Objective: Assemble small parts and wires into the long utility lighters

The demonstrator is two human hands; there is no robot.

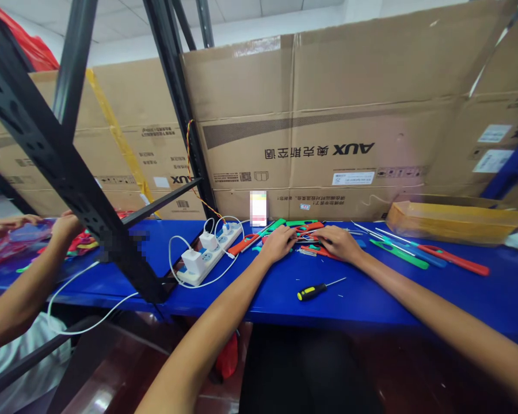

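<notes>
Both hands work close together over a pile of long-necked lighters [304,225] at the back of the blue table. My left hand [278,244], its fingers bent and drawn together, touches the pile from the left. At the pile's right side, my right hand [337,241] has its fingertips pinched inward. What either hand holds is too small and hidden to make out. One red lighter [243,244] lies left of my left hand, tip slanting up to the right. Nearer the front edge is a black and yellow screwdriver [313,291], pointing right.
Right of the pile lie a green lighter [399,254] and a red lighter [455,260]. A taped cardboard box [453,221] stands behind them. A lit phone [258,209] leans on the cardboard wall. Left are a power strip [209,256], a black shelf post [125,253] and a co-worker's arms [38,276].
</notes>
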